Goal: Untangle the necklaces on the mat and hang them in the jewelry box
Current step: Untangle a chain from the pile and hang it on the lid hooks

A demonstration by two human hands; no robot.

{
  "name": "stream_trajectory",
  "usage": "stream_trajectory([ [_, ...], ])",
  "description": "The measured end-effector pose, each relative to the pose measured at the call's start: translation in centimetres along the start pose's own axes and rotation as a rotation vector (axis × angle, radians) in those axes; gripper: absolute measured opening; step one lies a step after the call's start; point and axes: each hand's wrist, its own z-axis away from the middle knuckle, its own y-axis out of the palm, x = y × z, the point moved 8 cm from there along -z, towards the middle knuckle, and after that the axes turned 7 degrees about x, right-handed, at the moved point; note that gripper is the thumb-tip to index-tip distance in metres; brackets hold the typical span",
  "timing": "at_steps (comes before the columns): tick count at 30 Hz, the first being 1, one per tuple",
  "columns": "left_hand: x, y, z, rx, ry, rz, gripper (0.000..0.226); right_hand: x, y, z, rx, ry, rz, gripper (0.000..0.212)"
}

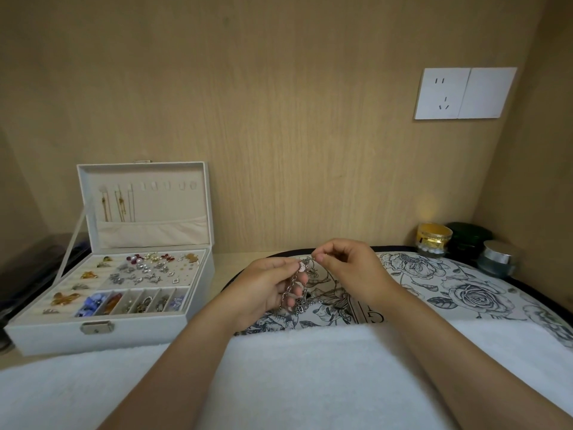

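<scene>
Wood-panelled wall (279, 119), socket (443, 97) at 1 o'clock; jewelry box (102, 339) at 9, floral mat (465, 290) at 3. Left hand (269, 290) and right hand (350, 268) pinch tangled necklaces (287, 291).

The towel (294, 367) covers the near part of the mat (465, 283); the necklaces (290, 290) blur into one tangle.

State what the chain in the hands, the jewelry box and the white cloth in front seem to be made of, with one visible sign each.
Chain: probably silver-toned metal, since its links glint. Jewelry box: pale, matte covering, perhaps faux leather, over a stiff shell; its clasp looks like metal. White cloth: likely terry towelling, from its fuzzy nap.
</scene>
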Motion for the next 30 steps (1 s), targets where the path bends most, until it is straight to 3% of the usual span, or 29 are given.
stream_trajectory([
  [5, -0.2, 0.5, 0.3, 0.006, 0.008, 0.158, 0.019, 0.1, 0.0, 0.0, -0.011, -0.006, -0.009, 0.016],
  [8, -0.2, 0.1, 0.1, -0.073, 0.031, 0.198, 0.016, 0.9, -0.2, 0.2, -0.057, -0.030, 0.055, 0.016],
  [10, -0.1, -0.4, 0.0, -0.123, 0.042, 0.221, 0.014, 0.9, 0.2, 0.5, -0.017, 0.005, 0.014, 0.008],
  [11, -0.1, -0.5, 0.0, -0.134, 0.042, 0.225, 0.015, 0.9, 0.7, 0.6, 0.025, 0.031, -0.029, 0.015],
  [13, 0.0, -0.5, 0.0, -0.127, 0.037, 0.223, 0.017, 0.7, 1.7, 0.9, 0.101, 0.060, -0.064, 0.023],
  [16, 0.1, -0.5, 0.1, -0.113, 0.037, 0.200, 0.017, 0.9, 2.7, 1.2, 0.145, 0.064, -0.073, 0.018],
  [19, 0.0, -0.8, 0.3, -0.139, 0.039, 0.166, 0.019, 0.3, 3.3, 1.1, 0.149, 0.121, -0.106, 0.024],
  [25, -0.2, -1.2, 0.5, -0.198, 0.035, 0.109, 0.028, -0.6, 3.6, 1.1, 0.118, 0.238, -0.398, 0.014],
  [30, -1.0, -1.5, 1.1, -0.315, 0.096, 0.072, 0.025, -0.7, 3.7, 1.3, 0.127, 0.259, -0.445, 0.016],
])
